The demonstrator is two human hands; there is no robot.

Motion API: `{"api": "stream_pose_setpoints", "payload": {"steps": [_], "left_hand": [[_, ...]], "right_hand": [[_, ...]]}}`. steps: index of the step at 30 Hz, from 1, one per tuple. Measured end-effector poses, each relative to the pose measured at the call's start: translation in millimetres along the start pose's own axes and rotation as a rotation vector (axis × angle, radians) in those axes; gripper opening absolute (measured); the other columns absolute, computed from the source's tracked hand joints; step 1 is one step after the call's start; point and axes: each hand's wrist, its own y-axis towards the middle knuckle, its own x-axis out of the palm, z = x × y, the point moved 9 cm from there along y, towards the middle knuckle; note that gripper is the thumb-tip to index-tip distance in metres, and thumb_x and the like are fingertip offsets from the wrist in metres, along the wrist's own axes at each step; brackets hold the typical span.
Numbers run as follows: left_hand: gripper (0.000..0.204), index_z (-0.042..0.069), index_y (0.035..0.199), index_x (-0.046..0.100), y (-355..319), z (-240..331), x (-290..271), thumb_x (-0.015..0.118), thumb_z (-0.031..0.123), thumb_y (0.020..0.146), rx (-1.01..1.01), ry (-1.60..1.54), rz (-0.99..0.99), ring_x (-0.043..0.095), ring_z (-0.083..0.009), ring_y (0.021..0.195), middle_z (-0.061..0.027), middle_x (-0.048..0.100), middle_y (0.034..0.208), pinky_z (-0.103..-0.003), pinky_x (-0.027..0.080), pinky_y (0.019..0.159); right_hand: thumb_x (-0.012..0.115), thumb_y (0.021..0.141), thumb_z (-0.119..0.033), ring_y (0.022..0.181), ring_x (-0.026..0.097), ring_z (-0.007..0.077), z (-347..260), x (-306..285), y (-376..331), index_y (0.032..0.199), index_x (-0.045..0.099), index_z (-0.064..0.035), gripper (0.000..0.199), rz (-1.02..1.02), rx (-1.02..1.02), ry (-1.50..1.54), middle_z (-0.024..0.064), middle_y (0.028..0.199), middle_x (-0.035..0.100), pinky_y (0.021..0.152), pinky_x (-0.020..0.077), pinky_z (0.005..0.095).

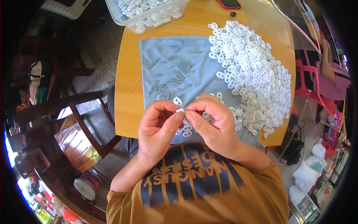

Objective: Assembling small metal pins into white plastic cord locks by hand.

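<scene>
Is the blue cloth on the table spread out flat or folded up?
Spread flat: the blue cloth lies open on the wooden table, with small metal pieces scattered on it.

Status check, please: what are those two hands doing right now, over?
Left hand and right hand pinching one small white plastic piece together. White pile right, metal pins on grey cloth. Nothing blocking.

A wooden table [126, 93] with a warm yellow top and a rounded edge carries the things. A pale blue cloth [164, 48] lies flat on its middle, strewn with small metal pins [169, 80]. A big heap of white plastic rings [253, 78] covers the cloth's right side and spills onto the bare wood. At the far edge stands a clear plastic box [147, 16] filled with more white rings, with a red phone [228, 3] and a small black bead [233, 14] near it.
</scene>
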Motion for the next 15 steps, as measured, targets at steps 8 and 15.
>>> {"api": "stream_pose_setpoints", "payload": {"steps": [8, 15], "left_hand": [[0.01, 0.003, 0.094, 0.056, -9.8, 4.4, -27.4, 0.063, 0.003, 0.086, -0.011, -0.011, 0.031, 0.05, -0.0037, 0.065, 0.0007, 0.058, 0.081, -0.017, 0.043, 0.06], [0.009, 0.003, 0.093, 0.056, -26.1, -2.3, -46.2, 0.062, 0.006, 0.087, -0.045, 0.031, 0.115, 0.048, -0.0031, 0.063, 0.0006, 0.058, 0.08, -0.017, 0.041, 0.058]], "right_hand": [[0.065, 0.08, -0.004, 0.069, 0.055, 0.0166, -16.8, -15.1, 24.5, 0.084, 0.061, 0.0007, 0.007, -0.131, -0.139, -0.558, 0.0071, 0.076, 0.058, 0.062, 0.0433, 0.0274], [0.065, 0.077, -0.006, 0.069, 0.055, 0.0257, -3.8, -20.5, 54.0, 0.078, 0.058, -0.0018, 0.008, -0.245, -0.226, -0.95, 0.0091, 0.073, 0.056, 0.062, 0.044, 0.0345]]}}
